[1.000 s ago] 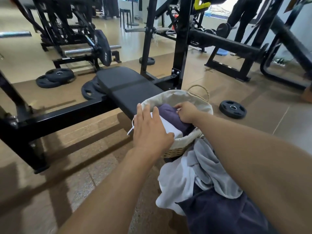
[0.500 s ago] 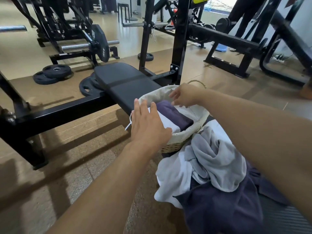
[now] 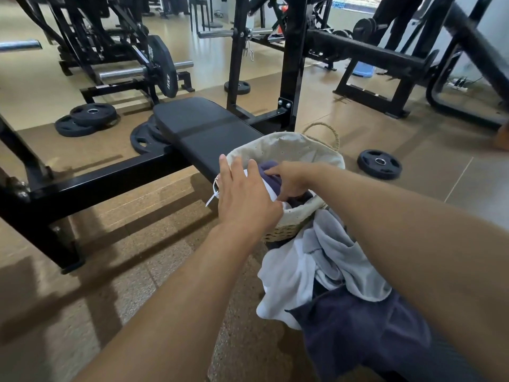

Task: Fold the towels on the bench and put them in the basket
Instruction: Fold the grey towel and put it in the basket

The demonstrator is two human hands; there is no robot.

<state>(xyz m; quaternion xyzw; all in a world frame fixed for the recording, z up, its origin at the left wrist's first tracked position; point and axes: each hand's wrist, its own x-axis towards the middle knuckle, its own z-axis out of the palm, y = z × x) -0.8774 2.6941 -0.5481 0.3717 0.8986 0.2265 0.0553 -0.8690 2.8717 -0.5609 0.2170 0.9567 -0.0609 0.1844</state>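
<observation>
Black padding on the bench (image 3: 203, 128) lies bare at its far end, while the near end carries the basket (image 3: 292, 150) and a loose heap of towels (image 3: 330, 271). That heap looks like the bulk of the work still to do: a white, a grey and a dark purple towel lie crumpled together, none folded. Inside the basket sit a folded purple towel (image 3: 271, 172) and a folded white one (image 3: 265, 186), so I judge the task well short of halfway.

Both forearms reach forward over the heap to the basket. The left hand (image 3: 245, 197) hovers flat over the near rim, fingers straight and spread, holding nothing; whether it touches the white towel I cannot tell. The right hand (image 3: 292, 179) is down inside the basket, fingers curled onto the purple towel, apparently pressing or tucking it into place.
</observation>
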